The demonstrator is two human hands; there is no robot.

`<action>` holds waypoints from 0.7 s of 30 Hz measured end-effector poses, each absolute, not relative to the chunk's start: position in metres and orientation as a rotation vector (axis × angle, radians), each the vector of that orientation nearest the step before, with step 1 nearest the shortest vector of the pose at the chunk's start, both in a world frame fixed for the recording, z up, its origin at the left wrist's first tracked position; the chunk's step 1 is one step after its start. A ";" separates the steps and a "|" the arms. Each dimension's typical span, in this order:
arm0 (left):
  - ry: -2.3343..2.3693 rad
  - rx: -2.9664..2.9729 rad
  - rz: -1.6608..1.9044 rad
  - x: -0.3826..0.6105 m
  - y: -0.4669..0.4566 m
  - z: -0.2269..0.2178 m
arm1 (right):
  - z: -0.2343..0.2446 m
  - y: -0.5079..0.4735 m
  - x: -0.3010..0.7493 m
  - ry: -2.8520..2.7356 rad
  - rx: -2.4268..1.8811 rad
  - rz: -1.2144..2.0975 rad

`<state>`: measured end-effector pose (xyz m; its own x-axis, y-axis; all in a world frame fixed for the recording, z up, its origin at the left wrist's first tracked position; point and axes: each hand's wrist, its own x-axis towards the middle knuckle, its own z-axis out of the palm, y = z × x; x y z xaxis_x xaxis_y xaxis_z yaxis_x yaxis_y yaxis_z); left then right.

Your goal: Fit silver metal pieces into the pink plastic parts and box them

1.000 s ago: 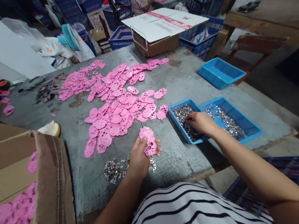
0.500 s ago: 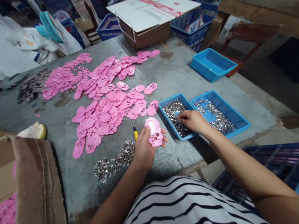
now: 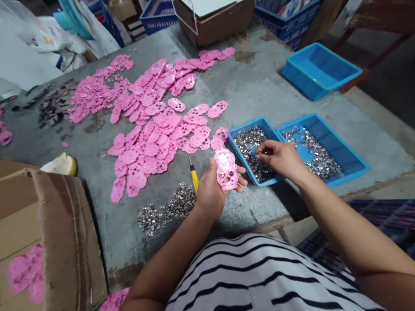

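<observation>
My left hand holds a pink plastic casing with its holed inner side up, thumb on its left edge and fingers beneath. Over the nearer blue tray, my right hand has its fingertips pinched together; whether a small part sits between them is too small to make out. Small shiny metal pieces fill that tray. Beside it on the right, a second blue tray holds more of them. A yellow-handled screwdriver lies left of the casing, near loose metal pieces.
Pink casings are heaped across the table's middle, with small pink parts and dark flat pieces farther left. An open cardboard box stands at the left. A third blue tray sits at the right edge.
The view has shifted, so the table's things appear farther right and higher. My right hand stays over the nearer tray with fingers pinched; my left hand still holds the casing.
</observation>
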<state>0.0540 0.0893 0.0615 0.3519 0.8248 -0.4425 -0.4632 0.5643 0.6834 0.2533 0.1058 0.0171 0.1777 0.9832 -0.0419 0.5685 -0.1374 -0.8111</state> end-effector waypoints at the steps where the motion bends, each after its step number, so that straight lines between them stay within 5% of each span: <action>1: 0.855 0.497 0.877 0.054 0.090 0.061 | 0.019 0.106 0.253 -1.415 -1.781 0.823; 11: 0.948 0.713 0.918 0.055 0.087 0.050 | 0.048 0.088 0.218 -0.768 -1.276 1.555; 21: 1.007 0.644 1.051 0.055 0.084 0.056 | 0.050 0.085 0.184 -0.768 -1.117 1.602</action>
<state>0.0551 0.0837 0.0564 0.1460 0.9216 -0.3598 -0.3987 0.3876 0.8311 0.1843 0.0849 0.0503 -0.0775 0.9526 -0.2943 -0.3666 -0.3017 -0.8801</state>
